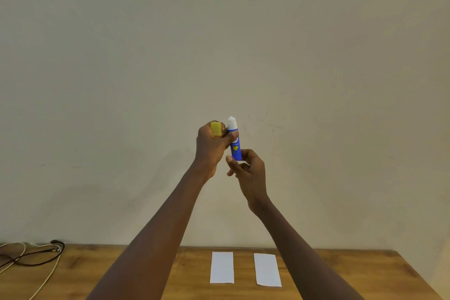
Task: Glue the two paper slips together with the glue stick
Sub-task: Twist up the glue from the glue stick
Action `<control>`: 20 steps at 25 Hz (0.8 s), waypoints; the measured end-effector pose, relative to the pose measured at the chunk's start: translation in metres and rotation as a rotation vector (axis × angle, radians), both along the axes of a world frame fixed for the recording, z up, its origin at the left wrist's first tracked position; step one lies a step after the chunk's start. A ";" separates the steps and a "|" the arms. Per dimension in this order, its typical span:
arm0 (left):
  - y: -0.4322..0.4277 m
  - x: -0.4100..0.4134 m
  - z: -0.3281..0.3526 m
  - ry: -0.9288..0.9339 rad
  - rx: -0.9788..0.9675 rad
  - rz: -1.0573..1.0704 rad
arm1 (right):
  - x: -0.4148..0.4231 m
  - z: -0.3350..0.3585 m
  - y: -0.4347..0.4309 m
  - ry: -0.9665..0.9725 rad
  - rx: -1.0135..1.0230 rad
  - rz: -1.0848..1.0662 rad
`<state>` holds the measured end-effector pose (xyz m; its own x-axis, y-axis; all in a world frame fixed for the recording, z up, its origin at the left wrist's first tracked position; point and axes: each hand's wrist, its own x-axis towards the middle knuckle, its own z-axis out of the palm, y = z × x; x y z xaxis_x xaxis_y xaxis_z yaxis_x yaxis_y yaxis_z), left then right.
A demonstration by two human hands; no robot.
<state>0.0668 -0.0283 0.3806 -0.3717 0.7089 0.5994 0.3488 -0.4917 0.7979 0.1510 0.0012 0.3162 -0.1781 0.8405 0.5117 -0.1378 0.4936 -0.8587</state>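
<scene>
I hold a blue glue stick (235, 146) upright in the air, in front of the wall. Its white glue tip is bare and points up. My left hand (211, 146) grips the yellow cap (216, 128) in its fingers, and its thumb presses the upper part of the tube. My right hand (248, 170) pinches the tube's bottom end between thumb and fingers. Two white paper slips lie flat on the wooden table below: the left slip (222, 267) and the right slip (267, 270), side by side with a gap between them.
The wooden table (365, 275) runs along the bottom of the view, against a plain beige wall. Black and white cables (36, 258) lie tangled on the table's far left corner.
</scene>
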 end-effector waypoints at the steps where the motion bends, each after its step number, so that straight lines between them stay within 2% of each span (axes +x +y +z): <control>1: 0.000 0.001 0.001 -0.014 0.000 -0.007 | 0.000 0.001 -0.001 0.015 -0.001 0.004; 5: 0.001 -0.002 0.002 -0.022 -0.007 0.001 | 0.000 0.002 -0.003 0.058 -0.090 0.195; 9: 0.000 0.001 0.002 -0.053 -0.018 -0.017 | -0.002 0.003 -0.002 0.095 -0.064 0.043; 14: -0.002 0.002 0.003 -0.055 -0.019 -0.010 | -0.002 0.005 -0.004 0.131 -0.153 0.164; 17: -0.002 0.003 0.003 -0.055 -0.026 -0.013 | -0.002 0.004 -0.004 0.159 -0.166 0.085; 20: -0.002 0.002 0.004 -0.037 -0.023 -0.001 | -0.001 0.007 -0.004 0.193 -0.225 0.135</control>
